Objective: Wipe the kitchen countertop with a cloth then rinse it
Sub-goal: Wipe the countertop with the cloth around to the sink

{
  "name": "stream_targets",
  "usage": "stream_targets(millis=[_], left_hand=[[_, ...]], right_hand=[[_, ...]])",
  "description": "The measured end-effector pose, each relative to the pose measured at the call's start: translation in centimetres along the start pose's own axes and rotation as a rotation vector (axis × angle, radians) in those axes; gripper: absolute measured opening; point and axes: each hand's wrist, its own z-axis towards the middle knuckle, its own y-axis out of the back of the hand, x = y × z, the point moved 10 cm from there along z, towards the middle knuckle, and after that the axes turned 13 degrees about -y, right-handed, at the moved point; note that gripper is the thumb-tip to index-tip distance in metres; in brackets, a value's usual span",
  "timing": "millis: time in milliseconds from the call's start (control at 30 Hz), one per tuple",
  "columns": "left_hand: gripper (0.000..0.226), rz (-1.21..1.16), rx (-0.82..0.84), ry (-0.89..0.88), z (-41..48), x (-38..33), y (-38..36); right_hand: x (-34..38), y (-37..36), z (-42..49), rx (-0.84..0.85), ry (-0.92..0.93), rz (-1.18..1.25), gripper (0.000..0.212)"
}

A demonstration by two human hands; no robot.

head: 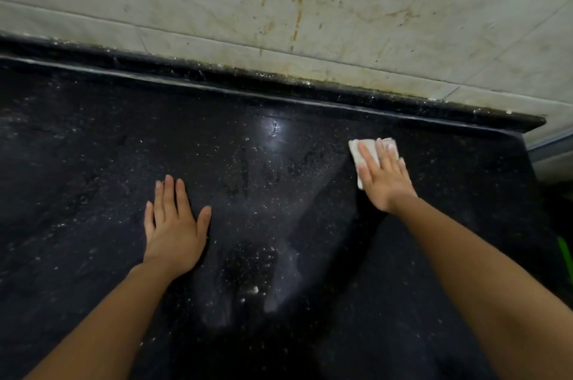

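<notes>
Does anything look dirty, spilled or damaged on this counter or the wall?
Yes. The wall has brown drip stains above the back ledge, and grime lines that ledge. The countertop shows pale specks and smeared streaks between the left hand and the right hand pressing the cloth.

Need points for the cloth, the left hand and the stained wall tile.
cloth (356, 148), head view: bare white corner left of the fingers.
left hand (173, 226), head view: back of the hand, flat on the countertop.
wall tile (297, 4), head view: brown drip stain above the counter's back edge.
</notes>
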Motion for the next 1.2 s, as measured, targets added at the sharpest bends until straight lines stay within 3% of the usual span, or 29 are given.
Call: stream_targets(millis=[100, 167, 367, 467, 533, 633, 767, 900, 967, 1033, 1200], left_hand=[[0.073, 0.005, 0.001, -0.003, 0.0, -0.1, 0.0], [0.073, 0.002, 0.006, -0.008, 0.0, -0.1, 0.1], [0.073, -0.022, 0.033, -0.005, 0.0, -0.1, 0.0], [0.073, -0.039, 0.047, -0.004, 0.1, 0.0, -0.1], [0.073, -0.043, 0.048, -0.006, 0.1, 0.0, -0.1], [0.073, -0.041, 0.045, -0.001, 0.1, -0.1, 0.0], [0.073, -0.024, 0.033, -0.001, 0.1, -0.2, 0.1], [0.072, -0.014, 0.033, 0.001, 0.0, -0.1, 0.0], [0.072, -0.011, 0.025, -0.002, 0.0, -0.1, 0.1], [0.072, -0.002, 0.026, -0.004, 0.1, -0.1, 0.1], [0.071, -0.005, 0.065, 0.012, 0.1, 0.0, -0.2]], right_hand=[[1.3, -0.1, 0.3, -0.020, -0.154, 0.149, 0.053], [3.5, -1.0, -1.4, -0.056, -0.125, 0.152, 0.053], [10.5, -5.4, -11.2, -0.074, 0.408, -0.036, 0.057], [9.6, -6.1, -13.3, -0.087, 0.712, -0.134, 0.050], [7.3, -5.9, -12.2, -0.133, 0.813, -0.255, 0.048], [1.5, -3.7, -6.3, -0.154, 0.482, -0.242, 0.055], [-6.5, -0.9, -0.8, -0.127, -0.144, 0.100, 0.060], [-5.2, 0.2, 0.0, -0.150, -0.546, 0.311, 0.054], [-1.5, -0.1, 0.1, -0.142, -0.539, 0.256, 0.061], [4.0, -0.4, -0.6, -0.174, -0.361, 0.155, 0.068], [14.5, -1.6, -4.1, -0.178, 0.071, 0.188, 0.055]])
